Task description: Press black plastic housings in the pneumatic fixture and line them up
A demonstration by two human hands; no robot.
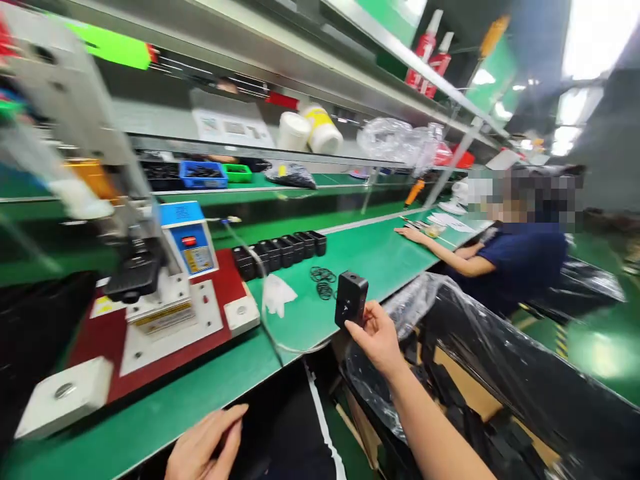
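Note:
My right hand [377, 337] grips a small black rectangular plastic case [351, 300] between thumb and fingers, holding it upright above the bench's front edge. There is a hole in the case's top end and a small light mark on its face. Low in the view, my left hand [207, 443] is near the bench edge with nothing visible in it, its fingers loosely extended and the thumb apart. Beyond the held case, several thin black rings [324, 280] lie on the green bench [370, 257]. A row of black cases [280, 252] stands behind them.
A press machine [165, 300] on a dark red base, with white button boxes [65, 393], fills the left. A cable [265, 300] crosses the bench beside a crumpled white piece [278, 295]. Plastic-lined bins [480, 333] stand at right, near a seated co-worker [520, 267].

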